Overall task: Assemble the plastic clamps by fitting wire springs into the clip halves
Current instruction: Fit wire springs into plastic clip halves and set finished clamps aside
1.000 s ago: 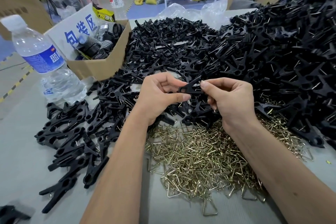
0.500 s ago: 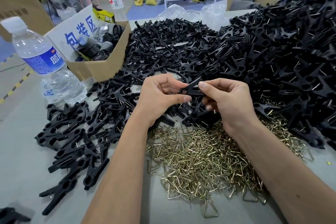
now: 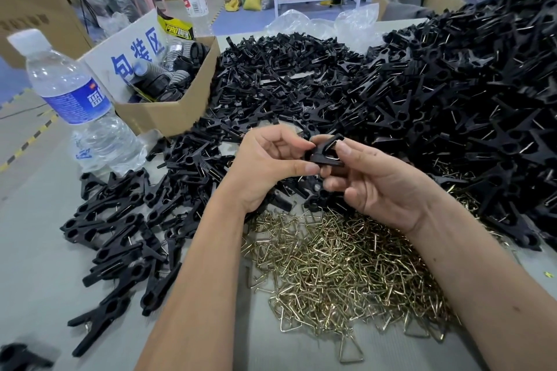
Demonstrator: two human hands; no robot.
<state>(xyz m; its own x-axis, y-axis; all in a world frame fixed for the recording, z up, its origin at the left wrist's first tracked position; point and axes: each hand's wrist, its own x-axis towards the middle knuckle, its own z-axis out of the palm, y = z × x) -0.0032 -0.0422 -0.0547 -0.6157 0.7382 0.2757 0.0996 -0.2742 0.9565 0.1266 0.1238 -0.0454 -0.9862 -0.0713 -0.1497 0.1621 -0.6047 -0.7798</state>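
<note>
The clamp (image 3: 324, 149) is now turned more upright than before, held between both hands above the springs (image 3: 340, 268). The left hand (image 3: 271, 164) pinches it with thumb and curled fingers; the right hand (image 3: 379, 181) also grips it, fingers curled.

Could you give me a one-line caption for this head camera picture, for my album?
Both hands, left hand and right hand, hold a black plastic clamp above a pile of wire springs.
</note>
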